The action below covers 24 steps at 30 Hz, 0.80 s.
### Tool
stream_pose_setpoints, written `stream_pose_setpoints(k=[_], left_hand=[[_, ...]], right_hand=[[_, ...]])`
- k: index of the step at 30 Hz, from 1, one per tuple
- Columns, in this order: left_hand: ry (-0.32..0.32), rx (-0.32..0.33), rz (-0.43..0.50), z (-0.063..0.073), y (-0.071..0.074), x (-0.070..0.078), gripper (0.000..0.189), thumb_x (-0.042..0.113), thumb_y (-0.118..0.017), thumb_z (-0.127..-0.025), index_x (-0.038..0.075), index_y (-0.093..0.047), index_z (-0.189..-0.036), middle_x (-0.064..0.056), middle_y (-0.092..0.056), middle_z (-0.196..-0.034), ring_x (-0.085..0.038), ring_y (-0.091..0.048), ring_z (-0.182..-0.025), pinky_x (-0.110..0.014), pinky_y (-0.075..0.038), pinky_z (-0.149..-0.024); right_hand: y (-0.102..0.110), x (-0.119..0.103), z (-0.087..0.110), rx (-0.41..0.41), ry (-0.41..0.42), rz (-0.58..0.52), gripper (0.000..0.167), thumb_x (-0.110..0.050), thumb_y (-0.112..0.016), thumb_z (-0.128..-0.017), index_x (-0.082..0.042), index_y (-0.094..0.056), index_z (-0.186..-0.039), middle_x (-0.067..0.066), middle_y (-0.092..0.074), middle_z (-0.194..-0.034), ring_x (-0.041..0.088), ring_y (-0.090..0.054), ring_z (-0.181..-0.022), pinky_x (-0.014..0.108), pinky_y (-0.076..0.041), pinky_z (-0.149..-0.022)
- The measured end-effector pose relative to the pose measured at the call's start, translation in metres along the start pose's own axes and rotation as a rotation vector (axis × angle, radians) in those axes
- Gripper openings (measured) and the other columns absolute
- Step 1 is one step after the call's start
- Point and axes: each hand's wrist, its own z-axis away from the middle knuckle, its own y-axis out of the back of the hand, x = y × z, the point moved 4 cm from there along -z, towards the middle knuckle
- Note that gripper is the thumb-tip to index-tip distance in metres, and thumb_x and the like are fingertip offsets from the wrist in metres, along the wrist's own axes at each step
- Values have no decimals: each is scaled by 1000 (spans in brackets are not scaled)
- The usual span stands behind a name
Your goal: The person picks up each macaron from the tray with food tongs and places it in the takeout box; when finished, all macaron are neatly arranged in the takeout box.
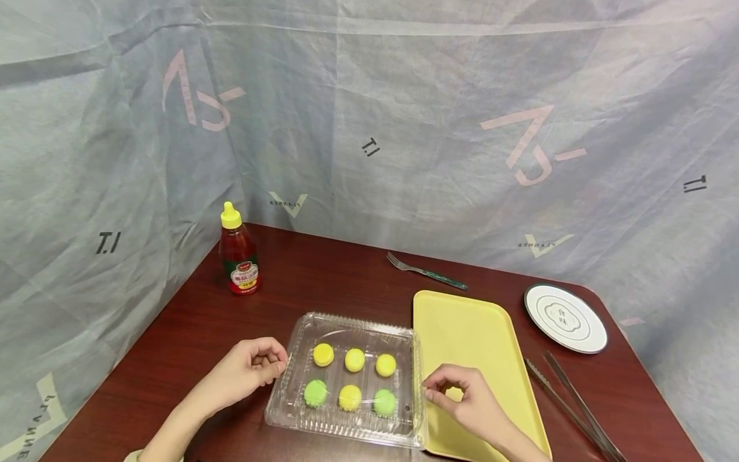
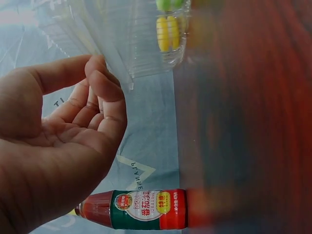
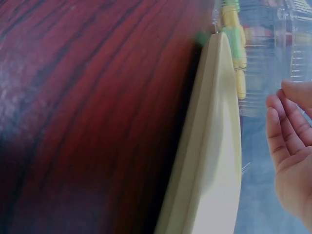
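A clear plastic clamshell box (image 1: 337, 333) sits in front of me on the table, its lid down over two rows of small macarons. Yellow macarons (image 1: 355, 360) fill the far row; the near row has a yellow one between two green macarons (image 1: 315, 393). My left hand (image 1: 248, 372) pinches the box's left rim between thumb and index finger, as the left wrist view shows closely. At the opposite side, my right hand (image 1: 464, 401) pinches the right rim, above a yellow tray (image 1: 462, 321). In the right wrist view the right fingertips (image 3: 274, 101) meet beside the clear plastic.
A ketchup bottle (image 1: 239, 260) with a yellow cap stands at the back left. Behind the tray lies a fork (image 1: 430, 274). To the right are a white plate (image 1: 566, 317) and metal tongs (image 1: 577, 404). Grey cloth (image 1: 404, 128) hangs behind the table.
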Motion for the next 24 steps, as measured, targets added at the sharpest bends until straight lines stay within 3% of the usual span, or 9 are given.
stream_pose_setpoints(k=[10, 18, 24], left_hand=[[25, 34, -114, 3, -3, -1, 7, 3, -68, -92, 9, -66, -90, -2, -57, -75, -9, -52, -64, -23, -45, -57], [-15, 37, -78, 5, -4, -2, 6, 3, -67, -93, 9, -66, -93, -1, -55, -75, -8, -50, -63, -23, -44, -55], [-16, 7, -70, 7, -5, -5, 4, 6, -67, -94, 7, -64, -97, -4, -57, -76, -11, -54, -62, -25, -49, -55]], right_hand=[[-3, 4, 6, 14, 27, 21, 28, 11, -73, -83, -13, -74, -96, -1, -72, -84, 13, -66, -68, 29, -54, -58], [-4, 2, 8, 5, -9, 3, 26, 9, -72, -85, -12, -73, -100, -1, -72, -85, 15, -67, -69, 30, -55, -59], [-3, -2, 11, -43, -69, -102, 23, 8, -65, -91, -6, -69, -109, 5, -71, -85, 21, -68, -71, 31, -56, -64]])
